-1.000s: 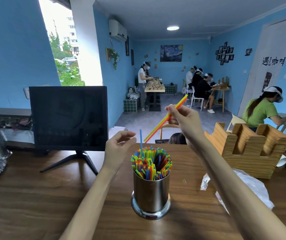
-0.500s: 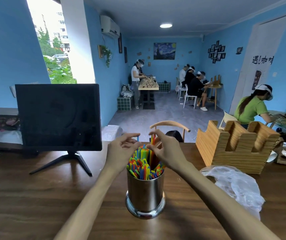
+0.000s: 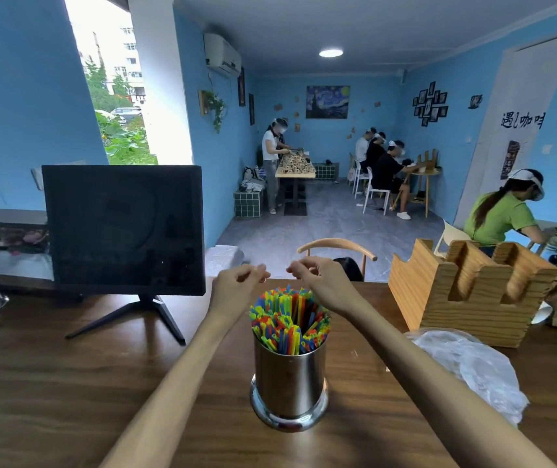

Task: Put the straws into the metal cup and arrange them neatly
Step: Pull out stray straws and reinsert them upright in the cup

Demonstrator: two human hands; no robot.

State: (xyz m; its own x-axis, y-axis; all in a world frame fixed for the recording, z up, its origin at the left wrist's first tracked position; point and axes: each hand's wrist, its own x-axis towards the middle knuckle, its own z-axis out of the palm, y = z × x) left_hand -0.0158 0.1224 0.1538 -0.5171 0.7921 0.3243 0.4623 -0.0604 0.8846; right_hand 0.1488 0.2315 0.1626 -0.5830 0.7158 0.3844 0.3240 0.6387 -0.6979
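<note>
Black monitor (image 3: 123,228) stands left on the wooden table (image 3: 50,383), then the left hand (image 3: 236,282) and right hand (image 3: 317,278) hover, each grip loosely curled and seemingly empty, above the straws (image 3: 289,320) packed upright in the metal cup (image 3: 289,383), probably tidying; wall writing is unreadable.

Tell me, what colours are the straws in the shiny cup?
The straws are yellow, green, blue, red and orange, seen from the head view.
</note>
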